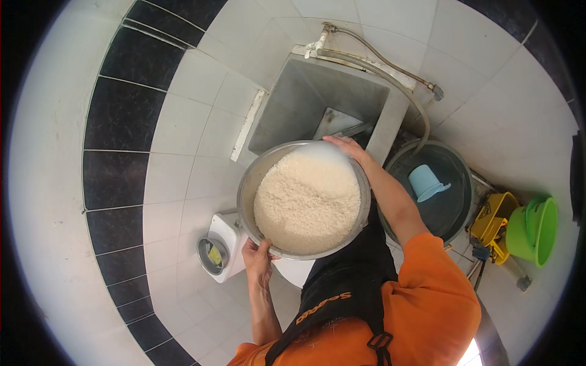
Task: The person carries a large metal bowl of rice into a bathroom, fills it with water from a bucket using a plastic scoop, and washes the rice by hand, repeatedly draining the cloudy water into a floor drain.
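Observation:
A large round metal basin (244, 201) full of pale rice grains (306, 196) is held between my hands, over the near edge of a grey sink. Cloudy whitish water pools at its far side, and the basin looks tilted that way. My left hand (258, 258) grips the near left rim, thumb on top and fingers beneath. My right hand (346, 147) lies on the far right rim, its fingers along the edge; its underside is hidden.
The deep sink (293, 100) has a tap (320, 42) with hoses. At right stand a water tub (467, 196) with a light-blue dipper (425, 183), a yellow mop bucket (492, 215) and a green bucket (522, 233). A white appliance (231, 247) carries a metal bowl (223, 249).

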Demonstrator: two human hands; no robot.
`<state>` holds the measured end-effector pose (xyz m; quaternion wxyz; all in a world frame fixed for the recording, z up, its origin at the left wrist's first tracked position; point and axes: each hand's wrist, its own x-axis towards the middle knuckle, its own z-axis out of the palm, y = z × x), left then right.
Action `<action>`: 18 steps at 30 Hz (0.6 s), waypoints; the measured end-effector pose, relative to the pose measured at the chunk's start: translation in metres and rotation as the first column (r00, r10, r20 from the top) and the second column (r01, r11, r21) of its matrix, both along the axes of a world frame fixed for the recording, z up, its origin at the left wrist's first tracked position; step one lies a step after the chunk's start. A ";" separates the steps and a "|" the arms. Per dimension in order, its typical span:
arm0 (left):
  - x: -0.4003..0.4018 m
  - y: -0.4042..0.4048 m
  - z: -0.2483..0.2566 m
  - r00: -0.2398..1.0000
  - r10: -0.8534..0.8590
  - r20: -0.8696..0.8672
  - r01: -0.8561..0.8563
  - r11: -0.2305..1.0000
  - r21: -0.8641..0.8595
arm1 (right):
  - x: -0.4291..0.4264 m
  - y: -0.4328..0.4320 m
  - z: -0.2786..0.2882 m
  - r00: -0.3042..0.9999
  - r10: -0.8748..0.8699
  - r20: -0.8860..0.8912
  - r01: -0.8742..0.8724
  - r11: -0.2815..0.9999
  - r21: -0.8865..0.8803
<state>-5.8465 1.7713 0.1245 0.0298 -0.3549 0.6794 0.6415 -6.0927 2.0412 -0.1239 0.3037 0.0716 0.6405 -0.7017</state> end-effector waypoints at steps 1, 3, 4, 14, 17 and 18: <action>-0.001 0.001 0.001 1.000 0.001 0.003 -0.001 1.000 -0.001 | 0.001 0.001 -0.003 1.000 0.000 -0.001 0.000 1.000 0.001; 0.000 0.001 0.001 1.000 0.005 0.006 -0.005 1.000 -0.002 | 0.003 0.001 -0.007 0.986 -0.007 -0.167 -0.001 0.999 -0.045; 0.000 0.001 0.001 1.000 0.008 0.003 -0.008 1.000 0.001 | 0.004 0.000 -0.008 0.986 -0.005 -0.167 -0.002 0.999 -0.046; -0.001 0.000 0.002 1.000 -0.012 0.003 0.012 1.000 -0.002 | 0.003 -0.003 -0.019 0.993 -0.112 0.032 0.116 0.951 -0.285; 0.000 -0.001 0.004 1.000 -0.013 0.014 0.013 1.000 -0.003 | 0.005 -0.003 -0.012 0.994 -0.112 0.015 0.112 0.961 -0.253; 0.001 -0.001 0.004 1.000 -0.012 0.014 0.012 1.000 -0.003 | 0.006 -0.004 -0.012 0.993 -0.117 0.018 0.118 0.963 -0.243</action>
